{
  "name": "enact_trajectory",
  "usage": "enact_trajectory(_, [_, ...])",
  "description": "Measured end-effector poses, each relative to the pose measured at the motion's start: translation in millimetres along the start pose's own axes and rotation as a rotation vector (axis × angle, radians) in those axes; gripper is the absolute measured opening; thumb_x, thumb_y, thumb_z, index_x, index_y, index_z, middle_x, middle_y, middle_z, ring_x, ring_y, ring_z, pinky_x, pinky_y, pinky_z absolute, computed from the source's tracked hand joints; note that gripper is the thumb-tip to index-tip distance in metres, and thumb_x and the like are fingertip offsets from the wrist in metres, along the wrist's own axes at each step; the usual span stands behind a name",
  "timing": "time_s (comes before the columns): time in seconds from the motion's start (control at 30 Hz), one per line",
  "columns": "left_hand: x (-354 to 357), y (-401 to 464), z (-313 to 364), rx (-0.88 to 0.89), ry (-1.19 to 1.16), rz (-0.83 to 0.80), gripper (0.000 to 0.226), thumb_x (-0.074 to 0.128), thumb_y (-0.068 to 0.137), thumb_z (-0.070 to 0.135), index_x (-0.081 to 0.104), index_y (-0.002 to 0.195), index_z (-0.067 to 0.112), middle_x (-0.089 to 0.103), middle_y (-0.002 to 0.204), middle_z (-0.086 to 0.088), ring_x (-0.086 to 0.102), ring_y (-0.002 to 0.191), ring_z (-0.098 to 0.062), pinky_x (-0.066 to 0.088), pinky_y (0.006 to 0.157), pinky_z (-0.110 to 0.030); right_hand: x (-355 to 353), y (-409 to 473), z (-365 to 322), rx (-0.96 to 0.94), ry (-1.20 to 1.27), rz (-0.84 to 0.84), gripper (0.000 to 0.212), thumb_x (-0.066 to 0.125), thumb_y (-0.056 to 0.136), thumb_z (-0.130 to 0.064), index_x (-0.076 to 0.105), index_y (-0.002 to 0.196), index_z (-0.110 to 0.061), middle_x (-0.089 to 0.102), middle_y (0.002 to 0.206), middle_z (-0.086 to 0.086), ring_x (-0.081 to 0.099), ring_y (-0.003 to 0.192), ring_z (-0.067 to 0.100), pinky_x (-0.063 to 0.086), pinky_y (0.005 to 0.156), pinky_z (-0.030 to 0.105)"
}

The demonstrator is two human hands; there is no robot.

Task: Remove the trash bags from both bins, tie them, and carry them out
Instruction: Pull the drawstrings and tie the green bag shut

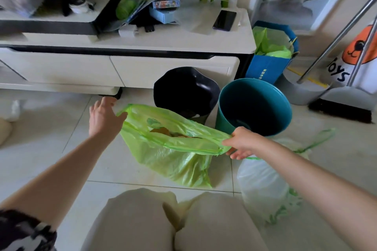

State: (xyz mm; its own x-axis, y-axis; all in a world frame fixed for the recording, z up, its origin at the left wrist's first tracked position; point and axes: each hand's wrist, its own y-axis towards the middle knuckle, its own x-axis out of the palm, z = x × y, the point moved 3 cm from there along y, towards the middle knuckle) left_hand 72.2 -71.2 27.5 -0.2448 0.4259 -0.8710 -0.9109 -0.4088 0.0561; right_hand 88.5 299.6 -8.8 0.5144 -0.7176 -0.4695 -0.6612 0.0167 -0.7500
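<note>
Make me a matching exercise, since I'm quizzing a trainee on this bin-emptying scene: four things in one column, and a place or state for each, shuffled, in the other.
Things:
1. green trash bag
2. teal bin
3. white trash bag
4. phone

Places or states:
A. lying on top of the white cabinet
B. standing on the floor with no bag inside
C. mouth held open between the two hands, left hand and right hand
D. resting on the floor under the right forearm

Pairs: 1-C, 2-B, 3-D, 4-A
</note>
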Motion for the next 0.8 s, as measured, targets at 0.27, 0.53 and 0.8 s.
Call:
enact_trajectory(0.27, [4.9, 12.8, 26.8, -0.118, -0.134, -0.192, 0.054, 0.07, 0.081, 0.015, 0.052, 0.132, 0.011, 0.068, 0.097, -0.011, 0.057, 0.108, -0.032, 0.045, 0.08, -0.034, -14.6, -0.4, -11.2, -0.076, 0.386, -0.018, 0.025, 0.058, 0.092, -0.021, 0.058, 0.11, -0.003, 0.073, 0.098, 0.017, 0.075, 0.082, 0.026, 0.059, 0.076, 0.038])
enact_trajectory(0.53, [10.9, 10.6, 26.4, -0.081, -0.071, -0.289, 0.02, 0.062, 0.083, 0.009, 0.074, 0.099, 0.008, 0.066, 0.079, -0.014, 0.059, 0.07, -0.027, 0.045, 0.067, -0.027, -23.2, -4.7, -23.4, -0.204, 0.647, 0.1, 0.009, 0.044, 0.098, -0.006, 0.053, 0.1, -0.008, 0.069, 0.086, 0.015, 0.07, 0.074, 0.03, 0.057, 0.079, 0.046])
enact_trajectory(0.8, [-21.3, 24.3, 11.8, -0.087, -0.314, -0.067, 0.019, 0.061, 0.088, 0.027, 0.065, 0.076, 0.013, 0.062, 0.062, -0.012, 0.058, 0.052, -0.026, 0.05, 0.068, -0.033, -25.9, -5.5, -39.0, -0.257, 0.687, 0.245, 0.022, 0.039, 0.1, -0.01, 0.06, 0.095, -0.011, 0.053, 0.066, 0.007, 0.045, 0.049, 0.012, 0.056, 0.055, 0.032])
